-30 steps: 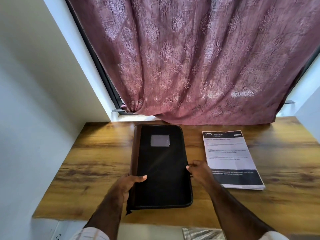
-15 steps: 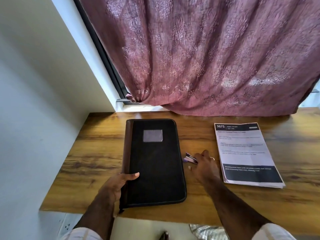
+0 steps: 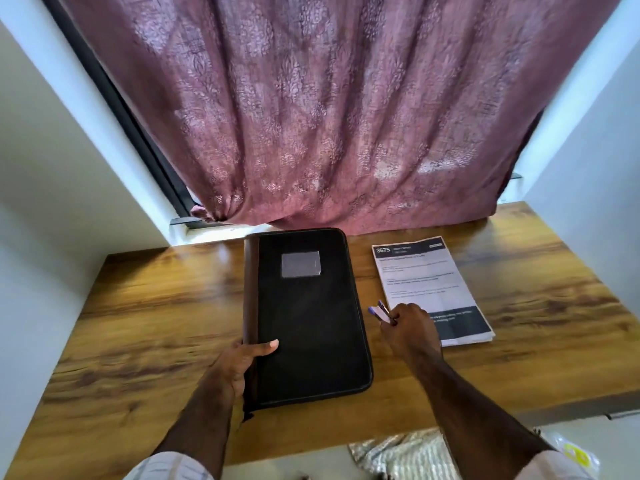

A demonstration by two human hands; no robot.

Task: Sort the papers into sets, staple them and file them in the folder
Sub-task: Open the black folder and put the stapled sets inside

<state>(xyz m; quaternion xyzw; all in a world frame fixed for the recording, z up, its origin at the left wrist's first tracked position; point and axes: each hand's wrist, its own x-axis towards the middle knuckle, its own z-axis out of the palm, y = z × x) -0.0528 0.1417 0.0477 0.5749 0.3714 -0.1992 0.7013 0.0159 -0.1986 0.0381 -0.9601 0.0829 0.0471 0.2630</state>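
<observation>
Head view: left hand (image 3: 242,365) grips closed black folder (image 3: 308,313) at centre, steadying it; right hand (image 3: 408,327) pinches small purple stapler (image 3: 380,311) beside papers (image 3: 429,285), likely for stapling.

the table (image 3: 138,306) across the lower half of the frame is wood or wood-look board with strong brown grain and a smooth, slightly glossy top that catches light near its far edge. the folder (image 3: 304,323) at centre looks like matt black woven fabric with a brown leather-like spine and a shiny clear plastic window. the papers (image 3: 426,282) right of it are smooth white printed sheets with black bands. the curtain (image 3: 311,116) above is mauve cloth with a raised, faintly shiny pattern.
</observation>
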